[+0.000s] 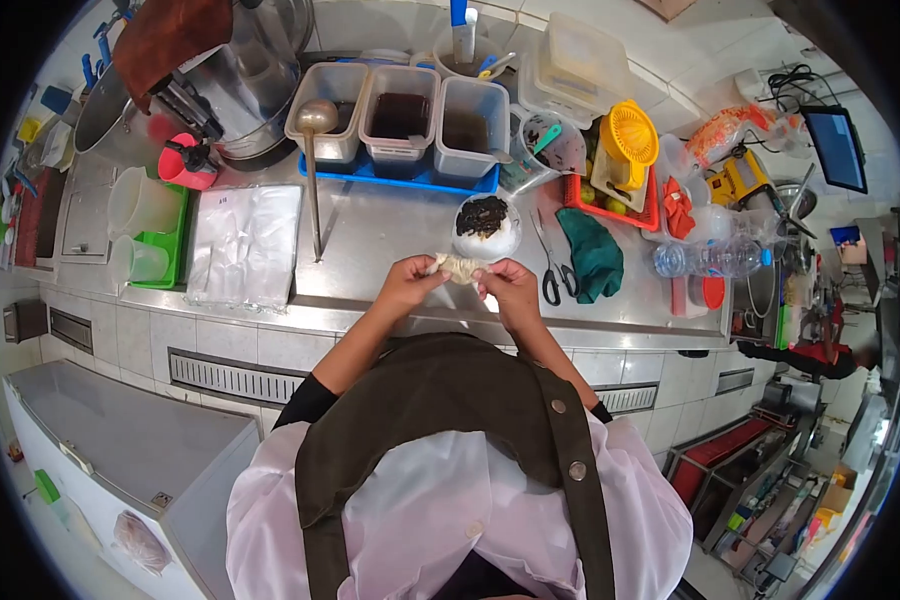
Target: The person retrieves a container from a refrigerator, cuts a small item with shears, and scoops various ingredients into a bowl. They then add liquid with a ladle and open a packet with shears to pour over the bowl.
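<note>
Between my two hands, near the front edge of the steel counter (370,290), is a small pale, crumpled piece (460,267). My left hand (411,281) pinches its left end, and my right hand (511,288) pinches its right end. Just beyond the piece sits a round white bowl (487,243) with dark, blackish food (484,215) in it. Black-handled scissors (558,282) and a crumpled green cloth (592,254) lie to the right of my right hand. What exactly the pale piece is cannot be made out.
Three tubs of dark liquid stand in a blue tray (400,172), with a long ladle (317,180) leaning there. Clear plastic bags (242,243) lie left. A red basket (610,208), yellow juicer (630,135) and water bottle (710,258) are right. Another person (820,355) is far right.
</note>
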Demonstrator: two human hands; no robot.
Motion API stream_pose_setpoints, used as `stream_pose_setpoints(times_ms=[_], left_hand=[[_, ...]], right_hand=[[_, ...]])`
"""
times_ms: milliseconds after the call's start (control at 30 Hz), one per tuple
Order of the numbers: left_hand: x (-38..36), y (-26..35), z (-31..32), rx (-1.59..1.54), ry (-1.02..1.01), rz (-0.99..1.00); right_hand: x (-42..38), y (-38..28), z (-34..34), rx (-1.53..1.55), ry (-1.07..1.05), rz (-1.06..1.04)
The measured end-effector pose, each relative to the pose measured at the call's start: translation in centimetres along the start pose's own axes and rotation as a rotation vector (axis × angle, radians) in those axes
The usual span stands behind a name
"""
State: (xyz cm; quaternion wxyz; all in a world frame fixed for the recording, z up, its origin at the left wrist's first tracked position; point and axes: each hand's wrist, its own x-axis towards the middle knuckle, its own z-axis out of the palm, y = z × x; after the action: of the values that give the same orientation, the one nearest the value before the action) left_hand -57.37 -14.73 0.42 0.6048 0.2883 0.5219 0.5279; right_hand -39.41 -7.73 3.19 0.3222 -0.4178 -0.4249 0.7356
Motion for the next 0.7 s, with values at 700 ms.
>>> stream_pose_setpoints(times_ms=[700], left_hand=[[3.9, -0.5, 3.6, 0.235, 0.170, 0.230]], right_hand=[[2.4, -1.4, -2.0, 0.063, 0.137, 0.117]])
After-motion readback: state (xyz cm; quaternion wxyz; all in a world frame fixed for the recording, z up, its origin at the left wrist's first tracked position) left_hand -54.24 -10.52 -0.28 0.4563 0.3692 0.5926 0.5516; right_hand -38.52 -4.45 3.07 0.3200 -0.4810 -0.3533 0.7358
